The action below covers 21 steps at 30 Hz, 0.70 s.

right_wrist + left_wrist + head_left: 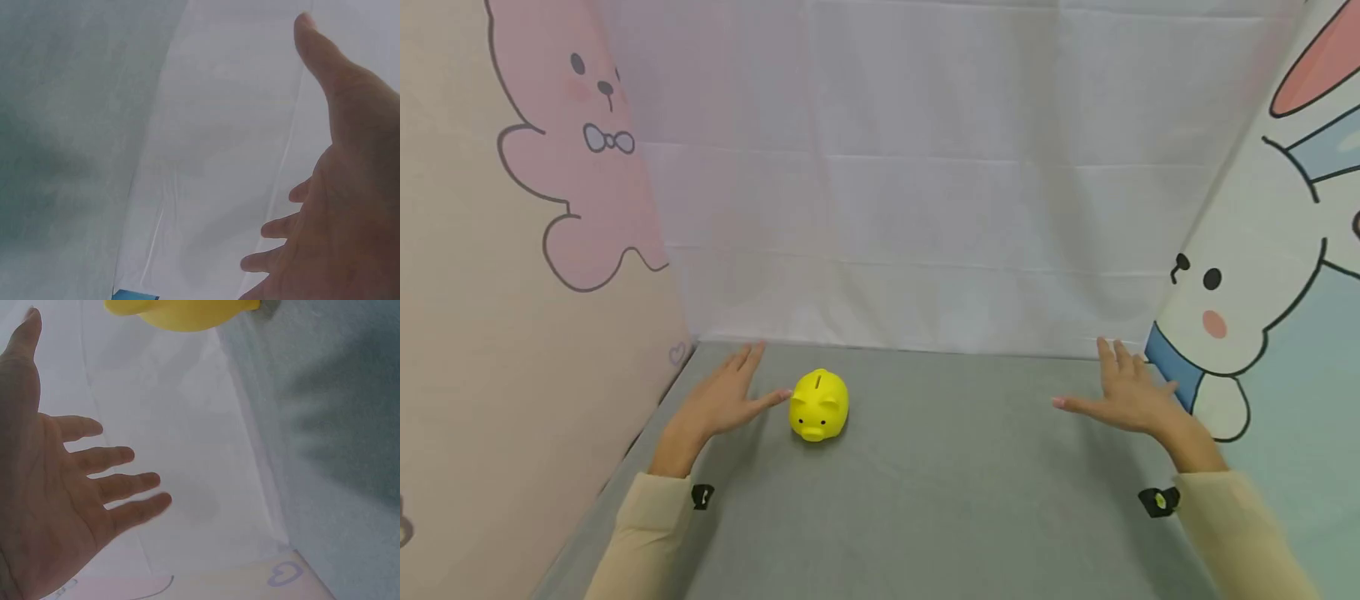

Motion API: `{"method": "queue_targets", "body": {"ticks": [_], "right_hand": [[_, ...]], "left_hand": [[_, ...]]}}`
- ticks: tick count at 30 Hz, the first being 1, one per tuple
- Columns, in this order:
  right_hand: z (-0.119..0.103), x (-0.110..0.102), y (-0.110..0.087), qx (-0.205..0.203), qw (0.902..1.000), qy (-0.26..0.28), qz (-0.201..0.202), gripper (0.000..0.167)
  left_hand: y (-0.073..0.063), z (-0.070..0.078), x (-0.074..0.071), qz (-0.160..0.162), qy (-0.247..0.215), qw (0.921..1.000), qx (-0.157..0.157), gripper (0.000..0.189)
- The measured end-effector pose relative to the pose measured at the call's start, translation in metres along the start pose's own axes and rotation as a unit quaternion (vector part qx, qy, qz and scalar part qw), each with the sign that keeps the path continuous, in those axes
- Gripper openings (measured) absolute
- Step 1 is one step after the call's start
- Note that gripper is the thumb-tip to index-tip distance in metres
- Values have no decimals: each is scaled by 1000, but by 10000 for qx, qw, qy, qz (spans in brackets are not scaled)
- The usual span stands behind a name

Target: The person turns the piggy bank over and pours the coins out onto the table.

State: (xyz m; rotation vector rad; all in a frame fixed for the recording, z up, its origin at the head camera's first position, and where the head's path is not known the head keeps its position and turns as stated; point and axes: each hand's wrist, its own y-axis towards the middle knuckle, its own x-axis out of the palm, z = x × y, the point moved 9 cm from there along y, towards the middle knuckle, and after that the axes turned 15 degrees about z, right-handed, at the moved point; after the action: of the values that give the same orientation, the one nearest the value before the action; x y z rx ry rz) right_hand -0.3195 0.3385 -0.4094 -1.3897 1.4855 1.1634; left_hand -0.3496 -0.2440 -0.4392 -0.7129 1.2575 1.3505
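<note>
A yellow piggy bank stands upright on the grey table, its snout toward me and a dark coin slot on its back. My left hand is just left of it with straight, spread fingers, and the thumb tip comes right up to the pig's side in the head view. The left wrist view shows this hand holding nothing, with the underside of the piggy bank at the top edge. Far to the right, my right hand is held over the table, fingers spread and nothing in it. The right wrist view shows that palm bare.
The grey table runs back to a white cloth wall. A side wall with a pink bear print borders it on the left, and one with a white rabbit print on the right. Both sleeves carry a dark wrist device.
</note>
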Motion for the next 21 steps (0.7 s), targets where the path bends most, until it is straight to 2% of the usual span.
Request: {"method": "queue_targets", "body": {"ticks": [8, 13, 21], "right_hand": [[-35, 12, -1, -232, 9979, 603, 35, 136], [-58, 27, -2, -411, 9952, 887, 57, 131], [-102, 57, 2, -834, 9855, 1476, 81, 123]], "left_hand": [[-3, -6, 0, 243, -744, 9968, -182, 107], [-6, -6, 12, 186, -1238, 9917, -275, 104], [-15, -7, 31, 60, -1739, 9846, -182, 102]]}}
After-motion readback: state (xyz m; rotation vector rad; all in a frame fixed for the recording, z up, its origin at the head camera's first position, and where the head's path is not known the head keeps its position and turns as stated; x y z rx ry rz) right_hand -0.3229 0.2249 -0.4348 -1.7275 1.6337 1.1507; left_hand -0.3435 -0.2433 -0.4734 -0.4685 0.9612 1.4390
